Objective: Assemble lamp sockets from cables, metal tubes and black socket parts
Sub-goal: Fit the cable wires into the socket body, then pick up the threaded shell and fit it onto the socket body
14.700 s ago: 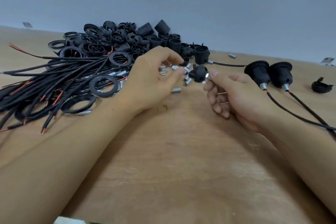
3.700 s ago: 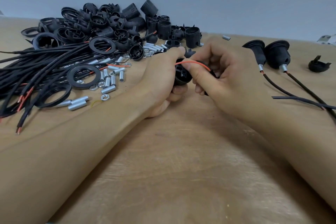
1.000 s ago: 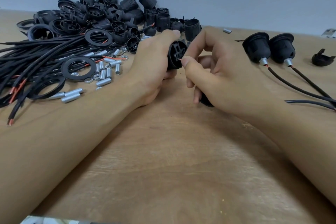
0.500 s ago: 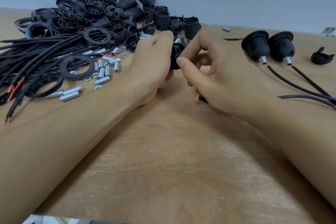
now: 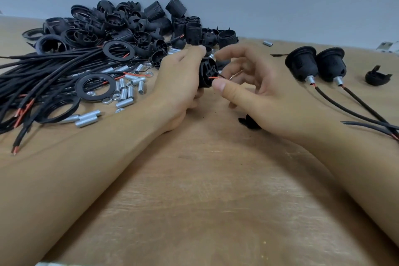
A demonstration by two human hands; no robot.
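A: Socket insert point(image 5: 207, 72), black, one unit, centre of the frame, off the table. Your left hand point(image 5: 181, 77) grips it, fingers curled round its body, its slotted face turned toward your right hand point(image 5: 248, 84).

B: And the right hand?

A: Thumb tip sits against the red wire point(image 5: 213, 77) at the insert's face; the other fingers are loosely spread. Whether the thumb pinches or merely presses the wire, I cannot tell. A thin black wire shows just beside the red one.

B: Stock finished?

A: Two assembled sockets point(image 5: 315, 66), upper right, each with a metal tube and cable trailing toward the right edge. You appear to be on the third unit, at the wiring step. Judged remaining for it: seating the wires and closing the housing.

B: Stock unused?

A: Pile of black socket parts point(image 5: 133, 26), upper left. Cable bundle point(image 5: 54, 75), left. Loose metal tubes point(image 5: 127, 93) and nuts just left of your left hand. One stray black piece point(image 5: 376, 75), far right. Plenty left.

B: Room to move?

A: Bare table point(image 5: 205, 201) across the lower centre, between your forearms. A small black part point(image 5: 248, 122) lies under your right palm; mind it. Cables crowd the right edge.
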